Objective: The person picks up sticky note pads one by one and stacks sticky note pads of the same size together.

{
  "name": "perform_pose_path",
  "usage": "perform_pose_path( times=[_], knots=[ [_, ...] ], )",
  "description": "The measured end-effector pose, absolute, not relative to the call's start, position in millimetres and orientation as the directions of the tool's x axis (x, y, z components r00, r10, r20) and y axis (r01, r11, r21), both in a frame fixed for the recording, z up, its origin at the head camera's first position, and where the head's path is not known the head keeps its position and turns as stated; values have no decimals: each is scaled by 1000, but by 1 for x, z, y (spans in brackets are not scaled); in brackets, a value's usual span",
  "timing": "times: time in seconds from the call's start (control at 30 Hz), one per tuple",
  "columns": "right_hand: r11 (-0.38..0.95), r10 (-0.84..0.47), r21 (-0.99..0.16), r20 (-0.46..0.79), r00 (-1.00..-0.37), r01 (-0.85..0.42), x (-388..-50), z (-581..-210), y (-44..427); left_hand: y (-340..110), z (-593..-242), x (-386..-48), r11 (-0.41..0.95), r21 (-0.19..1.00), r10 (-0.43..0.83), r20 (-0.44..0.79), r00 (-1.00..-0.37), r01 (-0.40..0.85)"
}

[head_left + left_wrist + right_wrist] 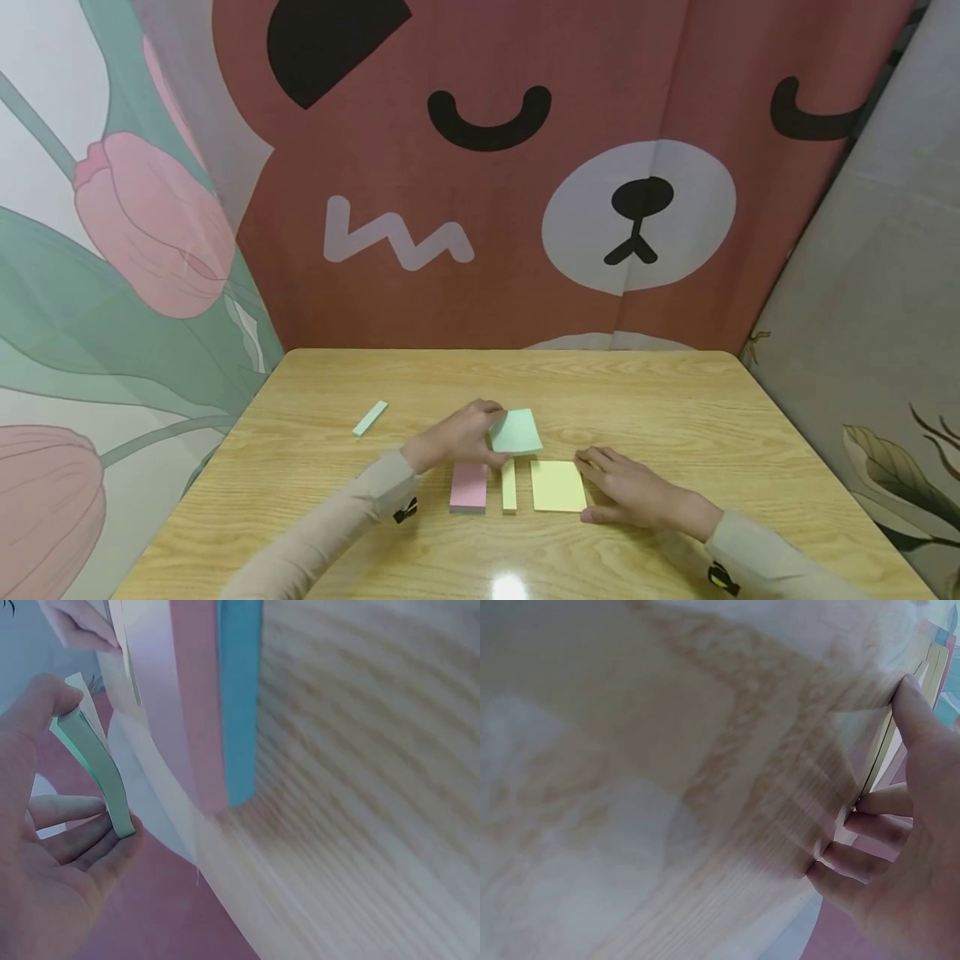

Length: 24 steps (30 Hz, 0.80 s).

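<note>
My left hand (465,436) pinches a square pale green sticky note pad (516,432) by its left side, raised above the table. In the left wrist view the green pad (112,780) bends between thumb and fingers. Below the hand lies a pink sticky note pad (469,486) on top of a blue pad (238,705). A narrow yellow sticky note strip (509,487) is beside it, its far end hidden by the green pad. To its right lies a square yellow sticky note pad (558,487). My right hand (626,490) rests at that pad's right edge, fingers extended.
A narrow pale green strip (370,418) lies apart at the left of the wooden table (637,392). Behind the table hangs a curtain (495,292) with a bear print, and floral cloths flank both sides.
</note>
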State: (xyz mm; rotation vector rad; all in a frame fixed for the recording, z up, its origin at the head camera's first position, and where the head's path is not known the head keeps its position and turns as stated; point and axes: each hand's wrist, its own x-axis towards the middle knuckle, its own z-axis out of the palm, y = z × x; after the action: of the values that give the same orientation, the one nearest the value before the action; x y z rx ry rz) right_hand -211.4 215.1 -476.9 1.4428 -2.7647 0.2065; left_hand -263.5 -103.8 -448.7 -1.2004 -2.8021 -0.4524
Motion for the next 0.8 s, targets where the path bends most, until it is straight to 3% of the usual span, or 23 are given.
perform_pose_path(
  times=[0.8],
  knots=[
    [596,-792,-129,70,-606,-793,-210,-480,217,-73,-453,-247,594,219,765,143,-628,774]
  ],
)
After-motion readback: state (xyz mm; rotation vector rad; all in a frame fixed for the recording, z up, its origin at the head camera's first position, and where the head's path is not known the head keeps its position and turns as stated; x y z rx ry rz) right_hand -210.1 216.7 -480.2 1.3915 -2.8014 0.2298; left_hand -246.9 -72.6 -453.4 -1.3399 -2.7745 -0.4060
